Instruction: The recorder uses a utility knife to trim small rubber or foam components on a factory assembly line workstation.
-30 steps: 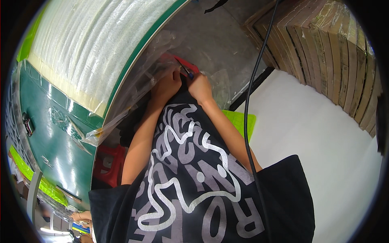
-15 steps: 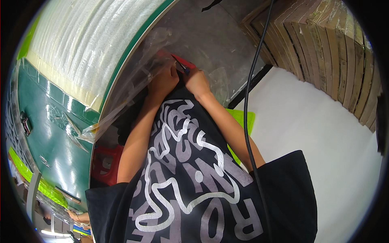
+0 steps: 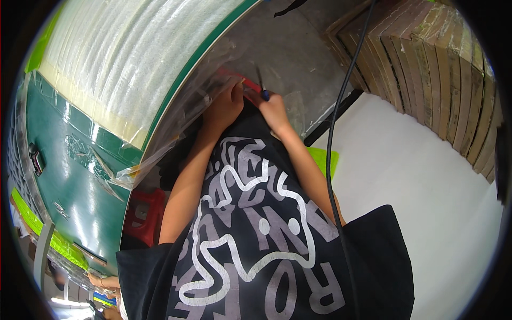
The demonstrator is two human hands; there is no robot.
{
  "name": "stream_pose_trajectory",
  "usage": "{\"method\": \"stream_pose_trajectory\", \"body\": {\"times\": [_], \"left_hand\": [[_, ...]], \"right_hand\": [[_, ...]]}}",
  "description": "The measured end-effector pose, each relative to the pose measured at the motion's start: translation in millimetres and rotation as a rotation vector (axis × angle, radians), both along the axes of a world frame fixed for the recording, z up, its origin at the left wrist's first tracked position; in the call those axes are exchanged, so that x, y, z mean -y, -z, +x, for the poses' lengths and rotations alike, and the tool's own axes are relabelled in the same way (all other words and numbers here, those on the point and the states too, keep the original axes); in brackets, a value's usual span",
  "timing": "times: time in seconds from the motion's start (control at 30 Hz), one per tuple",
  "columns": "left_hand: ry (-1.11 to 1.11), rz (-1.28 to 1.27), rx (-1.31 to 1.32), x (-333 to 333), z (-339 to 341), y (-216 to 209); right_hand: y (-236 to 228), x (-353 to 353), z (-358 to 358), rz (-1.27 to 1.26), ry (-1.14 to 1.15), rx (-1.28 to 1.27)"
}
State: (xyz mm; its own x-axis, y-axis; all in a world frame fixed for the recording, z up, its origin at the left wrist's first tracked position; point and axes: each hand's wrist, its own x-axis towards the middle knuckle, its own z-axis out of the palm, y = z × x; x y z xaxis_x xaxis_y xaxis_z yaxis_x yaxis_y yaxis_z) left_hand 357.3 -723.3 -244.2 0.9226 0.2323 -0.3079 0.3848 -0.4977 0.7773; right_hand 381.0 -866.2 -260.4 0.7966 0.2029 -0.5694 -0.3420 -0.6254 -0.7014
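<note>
My left hand (image 3: 226, 106) is closed at the edge of a clear plastic film (image 3: 184, 112), which it appears to pinch; its fingertips are partly hidden. This film hangs in folds down the side of the green table (image 3: 80, 176). Close by on the right, my right hand (image 3: 274, 113) is closed around a slim tool (image 3: 264, 95) with a blue handle and a thin dark tip pointing up and away. Beyond both hands lies a red plastic object (image 3: 252, 84), partly behind the film and fingers. What the right fingertips touch cannot be made out.
A thick stack of white foam sheets (image 3: 122, 58) lies on the table. Brown boards (image 3: 426, 74) stand in a row at right, beside a white surface (image 3: 410, 181). A black cable (image 3: 332, 128) hangs across my right side. A red stool (image 3: 144, 218) stands left; another person's arm (image 3: 104, 281) shows lower left.
Both hands have shifted slightly right in the picture, as has the whole scene. The slim tool now points more upright, its tip away from the left hand.
</note>
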Motion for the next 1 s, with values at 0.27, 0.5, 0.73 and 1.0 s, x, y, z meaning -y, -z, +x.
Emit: {"method": "stream_pose_trajectory", "body": {"times": [0.27,0.5,0.73,1.0], "left_hand": [[-0.001,-0.271,0.042,-6,-6,2],[0.020,-0.235,0.075,-1,-4,-8],[0.002,-0.312,0.067,-2,-5,-4],[-0.013,-0.259,0.079,-1,-6,-3]], "right_hand": [[-34,14,5,0.331,0.284,-0.375],[-45,25,8,0.459,0.137,-0.237],[-44,25,5,0.423,0.105,-0.234],[-54,24,9,0.060,-0.166,-0.120]]}}
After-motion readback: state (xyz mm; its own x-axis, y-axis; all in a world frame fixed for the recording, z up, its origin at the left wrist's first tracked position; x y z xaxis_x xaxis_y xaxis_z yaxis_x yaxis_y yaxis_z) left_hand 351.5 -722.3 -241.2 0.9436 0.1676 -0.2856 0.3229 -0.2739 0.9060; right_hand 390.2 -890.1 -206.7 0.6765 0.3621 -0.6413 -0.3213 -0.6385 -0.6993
